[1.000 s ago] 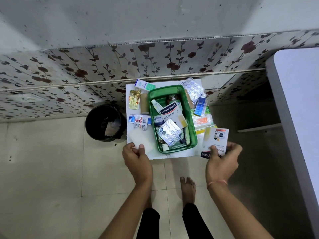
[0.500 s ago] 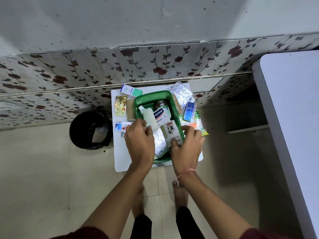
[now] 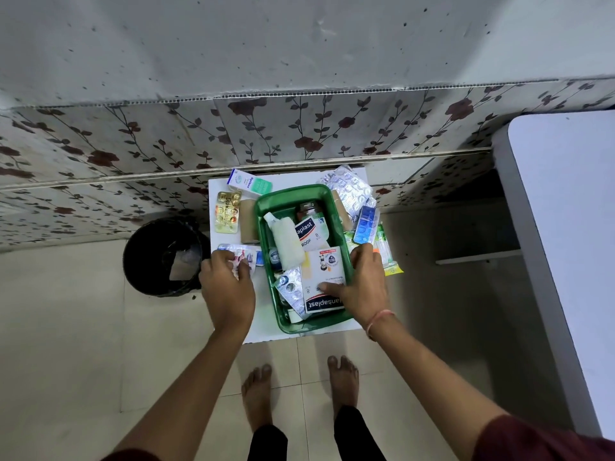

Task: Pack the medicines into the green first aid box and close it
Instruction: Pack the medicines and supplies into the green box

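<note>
Left hand (image 3: 228,287) grip closed on blister packs (image 3: 240,257) | right hand (image 3: 361,287) pinching plaster box (image 3: 324,281) in green box (image 3: 289,197)

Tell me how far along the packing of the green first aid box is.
Partly done. The open green plastic box already holds plaster packs and a brown bottle. The right hand presses a white Hansaplast pack in; the left hand reaches the loose blister strips. A gold blister card remains outside; no lid is visible.

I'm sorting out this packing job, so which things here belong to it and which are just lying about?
Part of the job:
green first aid box
Hansaplast packet
gold blister strip
silver blister sheets
blue strip
white-green carton

Just lying about:
black bin
white table
</note>
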